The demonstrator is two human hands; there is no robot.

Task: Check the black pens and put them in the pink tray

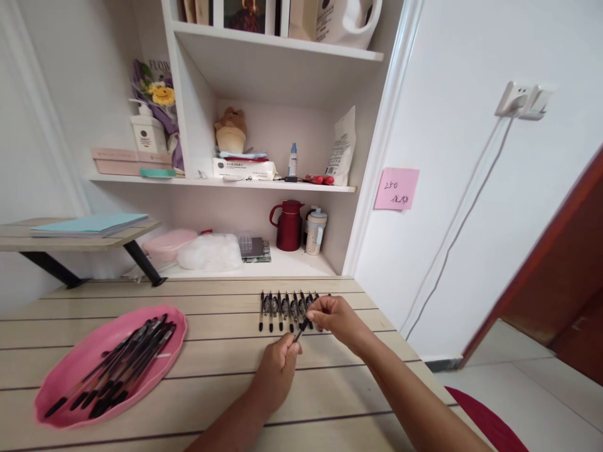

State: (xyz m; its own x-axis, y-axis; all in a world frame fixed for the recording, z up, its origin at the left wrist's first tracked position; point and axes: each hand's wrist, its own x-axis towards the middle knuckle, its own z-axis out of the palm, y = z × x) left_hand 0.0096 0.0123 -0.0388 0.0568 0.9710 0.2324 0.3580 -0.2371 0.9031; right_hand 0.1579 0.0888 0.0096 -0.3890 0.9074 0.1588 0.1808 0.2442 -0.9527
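Observation:
My left hand (277,364) is closed around the lower end of a black pen (302,328) above the wooden desk (221,376). My right hand (332,317) pinches the upper end of the same pen. Just behind the hands, several black pens (280,309) lie side by side in a row on the desk. A pink oval tray (85,348) at the left holds several more black pens (122,367) in a loose heap.
White shelves behind the desk hold a red jug (287,225), a cup (315,231), a pink box (167,245), a white bag and small bottles. A low side shelf (70,235) with a blue folder juts out at left. A pink note (396,188) hangs on the right wall.

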